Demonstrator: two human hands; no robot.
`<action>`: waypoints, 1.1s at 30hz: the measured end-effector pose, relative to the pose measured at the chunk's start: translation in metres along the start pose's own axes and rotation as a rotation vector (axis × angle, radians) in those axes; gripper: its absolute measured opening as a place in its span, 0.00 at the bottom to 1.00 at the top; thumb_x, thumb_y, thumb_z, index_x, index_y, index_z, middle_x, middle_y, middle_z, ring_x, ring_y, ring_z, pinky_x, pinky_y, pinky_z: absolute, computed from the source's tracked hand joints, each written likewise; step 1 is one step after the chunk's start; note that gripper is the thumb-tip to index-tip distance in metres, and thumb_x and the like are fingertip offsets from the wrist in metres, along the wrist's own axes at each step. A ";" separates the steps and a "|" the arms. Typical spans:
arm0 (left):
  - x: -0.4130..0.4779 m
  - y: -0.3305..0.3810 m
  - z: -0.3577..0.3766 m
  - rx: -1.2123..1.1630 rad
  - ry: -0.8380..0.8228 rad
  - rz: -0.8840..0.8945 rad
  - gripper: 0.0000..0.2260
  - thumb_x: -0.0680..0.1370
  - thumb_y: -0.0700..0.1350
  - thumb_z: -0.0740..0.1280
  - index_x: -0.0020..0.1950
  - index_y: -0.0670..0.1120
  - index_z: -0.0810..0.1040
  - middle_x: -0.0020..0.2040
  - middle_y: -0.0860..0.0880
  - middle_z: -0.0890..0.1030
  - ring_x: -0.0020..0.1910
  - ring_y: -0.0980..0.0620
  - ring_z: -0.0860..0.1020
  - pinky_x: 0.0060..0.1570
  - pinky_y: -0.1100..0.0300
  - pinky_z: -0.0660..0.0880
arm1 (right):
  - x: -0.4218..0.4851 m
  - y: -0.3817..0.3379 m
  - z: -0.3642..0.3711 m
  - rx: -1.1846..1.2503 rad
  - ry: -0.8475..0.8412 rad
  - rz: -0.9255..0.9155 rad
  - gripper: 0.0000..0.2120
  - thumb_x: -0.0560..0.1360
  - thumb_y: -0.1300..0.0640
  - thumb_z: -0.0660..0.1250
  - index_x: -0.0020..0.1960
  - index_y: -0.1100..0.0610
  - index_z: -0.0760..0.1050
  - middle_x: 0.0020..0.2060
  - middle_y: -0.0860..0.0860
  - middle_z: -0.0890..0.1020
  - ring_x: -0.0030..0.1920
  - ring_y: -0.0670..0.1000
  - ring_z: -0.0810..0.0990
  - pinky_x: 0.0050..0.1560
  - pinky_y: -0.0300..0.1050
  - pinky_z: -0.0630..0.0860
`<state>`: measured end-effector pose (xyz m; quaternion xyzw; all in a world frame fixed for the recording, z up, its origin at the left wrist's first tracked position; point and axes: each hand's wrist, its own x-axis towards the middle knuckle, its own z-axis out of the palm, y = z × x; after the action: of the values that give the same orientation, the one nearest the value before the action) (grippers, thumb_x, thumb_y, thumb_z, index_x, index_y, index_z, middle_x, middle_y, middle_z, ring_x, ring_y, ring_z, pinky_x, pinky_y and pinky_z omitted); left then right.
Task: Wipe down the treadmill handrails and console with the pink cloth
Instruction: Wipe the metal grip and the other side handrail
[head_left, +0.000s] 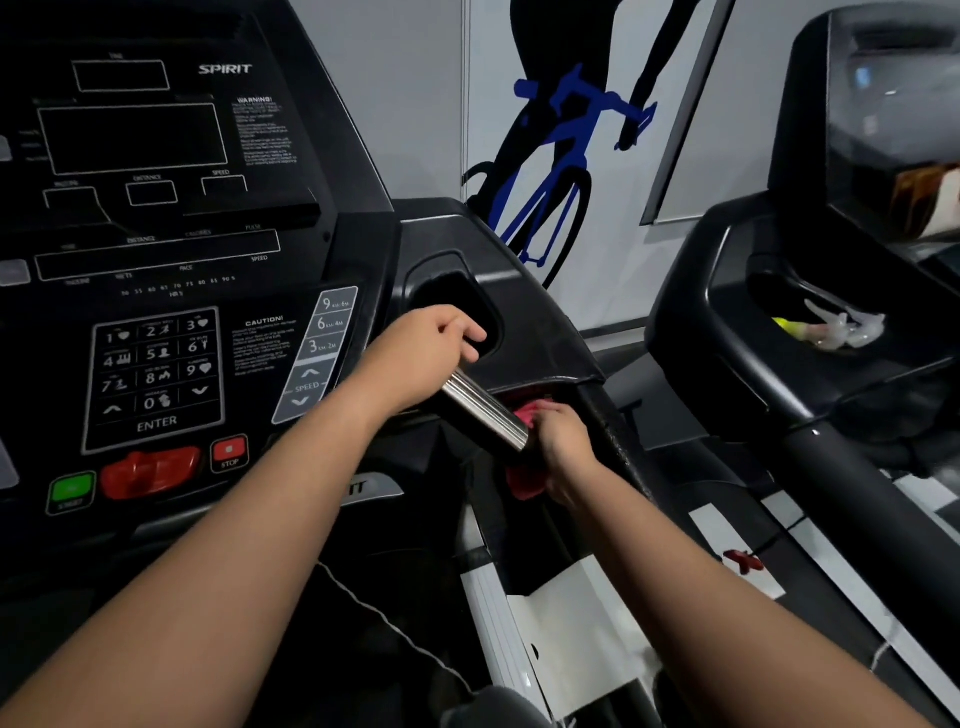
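Pink cloth (525, 484) is bunched up in our right hand (563, 447), at the low end of a silver bar (485, 410) on the treadmill. Our fingers are curled tight round the cloth and press it to the bar. A bit of cloth sticks out above the hand and a bigger bit hangs out below, so its long way runs up and down. The bar slants from the top left down to the bottom right. Our left hand (426, 356) is curled over the top end of the bar, beside the dark cup hole (457, 296). A black handrail (618, 447) runs just right of the cloth.

On the left is the black console (156, 260) with number keys, a red stop button (229, 453) and a green start button (71, 491). Behind it is a white wall (395, 104) with a blue bike picture (561, 171). A second treadmill (727, 291) stands on the right.
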<state>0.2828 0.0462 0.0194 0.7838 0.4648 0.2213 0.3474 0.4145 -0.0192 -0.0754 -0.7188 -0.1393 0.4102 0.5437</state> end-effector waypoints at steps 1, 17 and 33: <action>0.000 0.000 0.000 0.022 -0.018 0.004 0.14 0.82 0.46 0.55 0.47 0.56 0.79 0.42 0.58 0.82 0.46 0.54 0.80 0.54 0.55 0.74 | -0.005 -0.001 0.000 0.019 -0.011 0.026 0.09 0.72 0.67 0.59 0.42 0.57 0.75 0.34 0.51 0.76 0.37 0.53 0.76 0.38 0.43 0.74; 0.003 -0.003 0.001 0.048 -0.012 -0.006 0.13 0.81 0.46 0.57 0.46 0.58 0.80 0.39 0.59 0.81 0.44 0.59 0.78 0.52 0.57 0.73 | -0.006 -0.016 0.000 -0.152 -0.157 0.133 0.14 0.77 0.66 0.54 0.34 0.59 0.69 0.28 0.55 0.72 0.28 0.53 0.72 0.27 0.43 0.72; -0.001 0.000 0.001 0.058 0.022 -0.011 0.13 0.81 0.46 0.56 0.48 0.57 0.80 0.39 0.59 0.81 0.41 0.59 0.77 0.48 0.57 0.73 | -0.032 -0.012 -0.023 -0.315 -0.182 -0.088 0.11 0.79 0.61 0.58 0.46 0.59 0.78 0.35 0.53 0.76 0.34 0.50 0.74 0.27 0.37 0.69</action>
<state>0.2832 0.0447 0.0184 0.7883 0.4792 0.2145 0.3207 0.4143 -0.0504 -0.0493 -0.7482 -0.2818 0.4225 0.4270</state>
